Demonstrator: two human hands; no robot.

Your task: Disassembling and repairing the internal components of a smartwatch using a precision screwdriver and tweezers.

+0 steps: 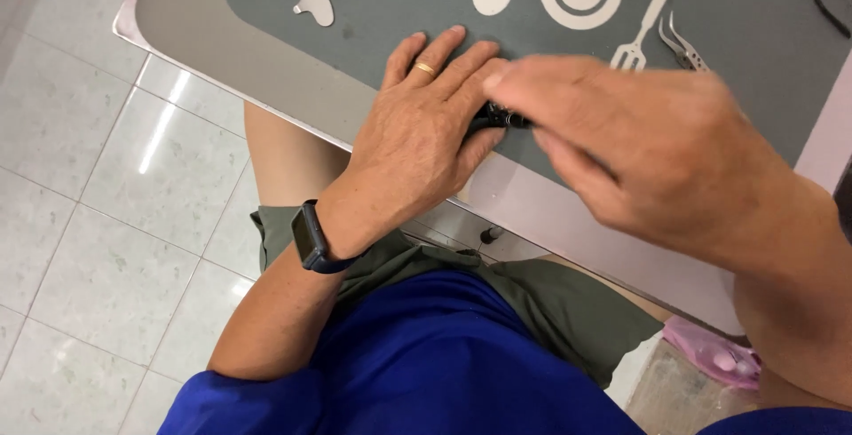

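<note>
My left hand (417, 133) lies flat on the grey placemat (373, 9), fingers pressed over a small black object (497, 119) that mostly hides beneath them. It wears a ring and a dark wristband. My right hand (639, 146) hovers blurred just to the right, fingertips pinching at the same black object. What the black object is cannot be made out.
The placemat bears white printed shapes of a spoon, plate and fork (646, 18). Metal tweezers (683, 44) lie right of the fork. The table's near edge (266, 106) runs diagonally above white floor tiles. A pink bag (714, 355) sits on the floor at lower right.
</note>
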